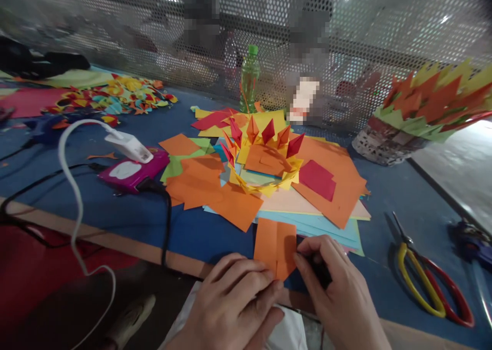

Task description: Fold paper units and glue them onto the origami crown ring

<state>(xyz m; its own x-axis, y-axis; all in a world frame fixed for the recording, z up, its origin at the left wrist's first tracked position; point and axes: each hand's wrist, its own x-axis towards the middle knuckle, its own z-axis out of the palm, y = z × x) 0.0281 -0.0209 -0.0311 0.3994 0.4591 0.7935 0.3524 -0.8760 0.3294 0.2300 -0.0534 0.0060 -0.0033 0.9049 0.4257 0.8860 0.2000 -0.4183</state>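
Note:
A small square of orange paper (275, 240), with a crease running down its middle, is held at the table's front edge. My left hand (240, 299) is closed on its lower left edge, fingers curled together. At its right edge my right hand (334, 283) pinches it between thumb and forefinger. Just beyond stands a ring of folded yellow paper (265, 186) with red and orange points rising at its back. Loose orange paper sheets (202, 178) lie to its left. A red paper piece (317, 180) rests on larger orange sheets to its right.
Scissors (430, 283) with yellow and red handles lie at right. A paper-covered basket (395, 140) stands behind them. At left are a purple power strip (134, 173) with a white plug (128, 146), cables and colourful paper scraps (123, 96). A green-capped bottle (249, 81) stands by the perforated screen.

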